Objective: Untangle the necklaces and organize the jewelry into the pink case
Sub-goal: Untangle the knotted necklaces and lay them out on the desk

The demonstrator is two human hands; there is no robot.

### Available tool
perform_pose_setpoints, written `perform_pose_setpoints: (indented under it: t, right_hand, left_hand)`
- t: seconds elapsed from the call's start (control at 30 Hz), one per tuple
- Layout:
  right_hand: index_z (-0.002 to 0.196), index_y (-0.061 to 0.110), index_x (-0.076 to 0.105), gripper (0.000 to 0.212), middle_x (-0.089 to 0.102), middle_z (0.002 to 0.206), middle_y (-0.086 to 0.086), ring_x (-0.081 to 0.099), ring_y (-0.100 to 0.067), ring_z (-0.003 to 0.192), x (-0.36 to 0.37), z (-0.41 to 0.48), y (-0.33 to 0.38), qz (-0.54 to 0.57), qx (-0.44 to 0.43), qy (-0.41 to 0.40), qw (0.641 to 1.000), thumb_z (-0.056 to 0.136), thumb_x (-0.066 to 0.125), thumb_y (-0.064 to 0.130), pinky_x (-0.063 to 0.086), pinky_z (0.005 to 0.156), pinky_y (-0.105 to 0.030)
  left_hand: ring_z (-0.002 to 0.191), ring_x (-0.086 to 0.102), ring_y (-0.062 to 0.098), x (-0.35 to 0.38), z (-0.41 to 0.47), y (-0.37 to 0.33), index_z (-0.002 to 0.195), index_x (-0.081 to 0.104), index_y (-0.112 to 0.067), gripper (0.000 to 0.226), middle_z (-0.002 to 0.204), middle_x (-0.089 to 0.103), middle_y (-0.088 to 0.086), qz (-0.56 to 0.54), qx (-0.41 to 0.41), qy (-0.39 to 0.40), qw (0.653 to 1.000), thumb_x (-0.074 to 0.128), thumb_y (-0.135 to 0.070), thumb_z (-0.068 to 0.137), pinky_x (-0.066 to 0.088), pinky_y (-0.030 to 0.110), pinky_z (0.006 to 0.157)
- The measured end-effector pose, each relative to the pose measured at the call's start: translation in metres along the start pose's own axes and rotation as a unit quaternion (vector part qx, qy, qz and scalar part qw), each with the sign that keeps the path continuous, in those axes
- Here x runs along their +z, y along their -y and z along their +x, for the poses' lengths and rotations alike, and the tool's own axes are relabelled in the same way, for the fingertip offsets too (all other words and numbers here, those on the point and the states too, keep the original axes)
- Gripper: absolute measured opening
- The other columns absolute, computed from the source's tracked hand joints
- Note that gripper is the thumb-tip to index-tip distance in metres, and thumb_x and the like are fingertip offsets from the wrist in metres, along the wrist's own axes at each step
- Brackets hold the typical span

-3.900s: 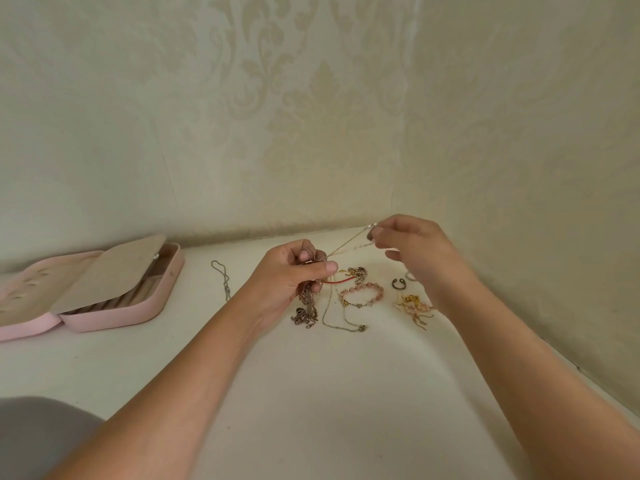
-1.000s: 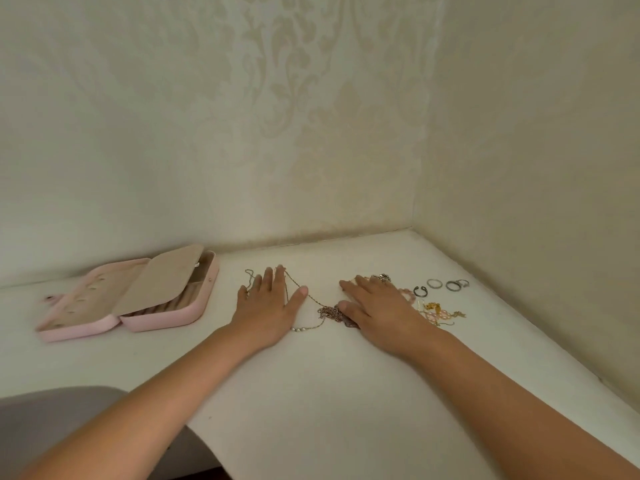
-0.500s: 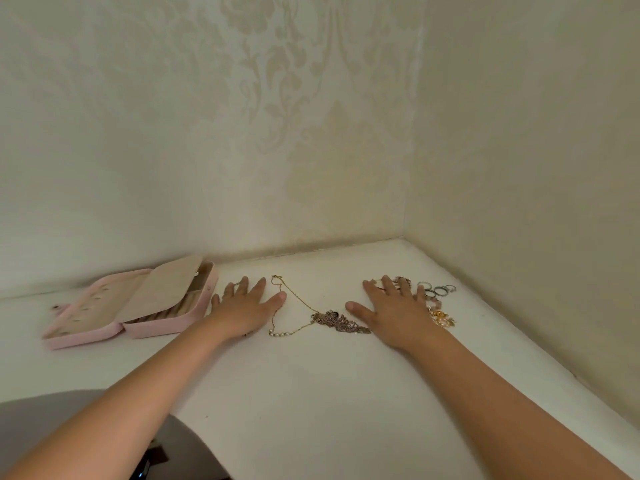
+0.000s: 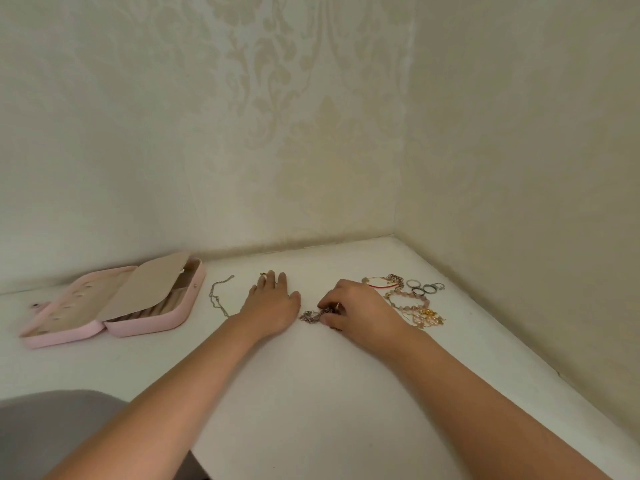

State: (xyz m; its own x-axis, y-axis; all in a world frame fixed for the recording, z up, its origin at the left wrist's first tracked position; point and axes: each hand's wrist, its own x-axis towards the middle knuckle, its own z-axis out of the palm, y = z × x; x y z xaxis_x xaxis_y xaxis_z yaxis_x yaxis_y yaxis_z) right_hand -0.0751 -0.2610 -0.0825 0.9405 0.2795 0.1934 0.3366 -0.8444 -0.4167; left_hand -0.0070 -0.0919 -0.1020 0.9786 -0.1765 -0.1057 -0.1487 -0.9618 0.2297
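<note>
On the white tabletop (image 4: 311,393), in a corner of papered walls (image 4: 311,133): left hand (image 4: 272,303) flat, fingers straight, pressing the surface, gripping nothing visible. The right hand (image 4: 360,313) is curled, fingertips pinching a dark silvery tangled clump of chains (image 4: 311,316) lying between the two hands. Well to the left, open pink clamshell jewellery case (image 4: 149,327), beige flap raised; contents too small to tell. A thin silver chain (image 4: 216,296) lies loose between case and left hand. Beyond the right hand: dark and silver rings (image 4: 426,288), pink beaded bracelet (image 4: 408,301), small gold pieces (image 4: 429,317). Judgement: early. One chain looks freed; clump unpicked, everything else unfiled.
</note>
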Motion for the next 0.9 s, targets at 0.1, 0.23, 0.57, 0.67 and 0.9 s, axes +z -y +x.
perform_pose_setpoints:
  t: [0.1, 0.23, 0.57, 0.67, 0.9]
  right_hand:
    - [0.124, 0.014, 0.058, 0.041, 0.058, 0.114, -0.004, 0.054, -0.017, 0.099, -0.009, -0.001, -0.005, -0.005, 0.043, -0.017, 0.999, 0.087, 0.068, 0.029, 0.036, 0.077, -0.023]
    - [0.095, 0.010, 0.064, 0.034, 0.063, 0.090, -0.001, 0.055, -0.017, 0.083, -0.017, -0.002, -0.010, -0.015, 0.108, -0.009, 0.994, 0.077, 0.077, 0.035, 0.040, 0.068, -0.029]
    - [0.078, 0.013, 0.071, 0.004, 0.065, 0.073, 0.001, 0.061, -0.015, 0.074, -0.026, -0.004, -0.016, 0.016, 0.110, -0.011, 0.994, 0.076, 0.068, 0.011, 0.046, 0.068, -0.025]
    - [0.078, 0.018, 0.070, 0.007, 0.067, 0.077, 0.001, 0.061, -0.013, 0.075, -0.033, -0.002, -0.019, 0.126, 0.123, -0.096, 0.980, 0.082, 0.065, 0.015, 0.044, 0.065, -0.020]
    - [0.074, 0.023, 0.065, 0.020, 0.064, 0.074, 0.000, 0.060, -0.016, 0.072, -0.036, 0.005, -0.021, 0.319, 0.124, -0.147, 0.928, 0.091, 0.059, 0.014, 0.053, 0.082, -0.039]
  left_hand:
    - [0.142, 0.016, 0.036, -0.008, 0.011, 0.006, 0.147, 0.014, 0.004, 0.053, 0.153, 0.017, 0.026, -0.009, -0.001, 0.001, 1.000, 0.022, -0.022, 0.102, 0.017, 0.043, 0.115]
    - [0.128, 0.034, 0.034, -0.017, 0.023, 0.002, 0.133, 0.036, 0.002, 0.040, 0.137, 0.040, 0.021, -0.030, -0.014, -0.031, 0.999, 0.027, -0.019, 0.100, 0.026, 0.041, 0.108]
    - [0.085, 0.062, -0.003, -0.011, -0.014, -0.062, 0.104, 0.070, -0.017, 0.024, 0.092, 0.070, -0.013, -0.305, 0.214, -0.064, 0.926, 0.048, -0.012, 0.098, 0.041, 0.010, 0.076]
    - [0.058, 0.056, 0.004, -0.005, -0.023, -0.059, 0.096, 0.071, -0.014, 0.023, 0.066, 0.067, -0.011, -0.395, 0.197, -0.009, 0.897, 0.047, -0.012, 0.097, 0.039, 0.015, 0.058]
    - [0.074, 0.069, 0.014, -0.007, -0.020, -0.059, 0.092, 0.070, -0.004, 0.013, 0.081, 0.073, 0.006, -0.515, 0.201, 0.011, 0.834, 0.058, -0.006, 0.093, 0.051, 0.018, 0.065]
